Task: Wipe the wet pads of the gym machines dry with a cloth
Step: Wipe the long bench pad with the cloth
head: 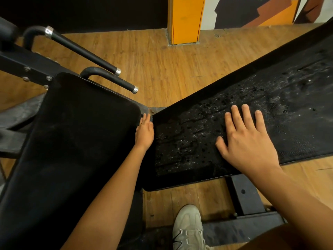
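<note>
A long black bench pad (pixel 281 98) runs from the centre to the upper right, speckled with water droplets and wet streaks. My right hand (pixel 246 139) lies flat on it, fingers spread and straight, palm down. A second black pad (pixel 75 141) fills the left side and looks dry. My left hand (pixel 145 131) reaches into the gap between the two pads, fingers straight, touching the edge of the left pad near the hinge. No cloth shows in either hand or anywhere in view.
Two black handle bars with chrome ends (pixel 115 71) stick out above the left pad. The machine's black steel frame (pixel 246 201) sits below the wet pad. My white shoe (pixel 188 228) stands on the wooden floor. An orange pillar (pixel 186 20) rises at the back.
</note>
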Demonstrator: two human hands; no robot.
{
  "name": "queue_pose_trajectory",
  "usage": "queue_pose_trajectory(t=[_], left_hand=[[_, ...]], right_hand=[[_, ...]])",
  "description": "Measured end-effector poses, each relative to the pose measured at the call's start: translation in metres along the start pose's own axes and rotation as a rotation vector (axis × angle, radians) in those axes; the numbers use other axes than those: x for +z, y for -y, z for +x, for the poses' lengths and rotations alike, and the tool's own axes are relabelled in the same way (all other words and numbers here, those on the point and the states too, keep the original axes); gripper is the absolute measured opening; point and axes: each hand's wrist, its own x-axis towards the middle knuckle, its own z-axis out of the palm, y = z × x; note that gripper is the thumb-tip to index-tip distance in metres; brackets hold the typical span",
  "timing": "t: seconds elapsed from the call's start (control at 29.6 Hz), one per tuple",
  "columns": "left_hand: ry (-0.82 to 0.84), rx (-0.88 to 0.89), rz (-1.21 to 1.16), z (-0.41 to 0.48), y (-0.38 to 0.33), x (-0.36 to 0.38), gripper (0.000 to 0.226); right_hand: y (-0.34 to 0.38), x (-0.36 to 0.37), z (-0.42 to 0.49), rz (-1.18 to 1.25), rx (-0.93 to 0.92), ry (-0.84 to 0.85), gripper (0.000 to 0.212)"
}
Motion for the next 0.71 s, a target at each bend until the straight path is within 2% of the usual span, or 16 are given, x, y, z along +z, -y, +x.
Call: queue_pose_trajectory(t=[0.17, 0.3, 0.71], left_hand=[[0.054, 0.051, 0.046, -0.051, 0.015, 0.003, 0.051], [-0.008, 0.067, 0.06, -0.083, 0.022, 0.011, 0.051], [-0.081, -0.038, -0.018, 0.007, -0.002, 0.002, 0.048]], right_hand=[[0.0, 0.001, -0.001, 0.008, -0.001, -0.001, 0.078], [0.001, 0.001, -0.001, 0.008, 0.0, -0.001, 0.078], [0.001, 0.003, 0.001, -0.009, 0.006, -0.008, 0.079]])
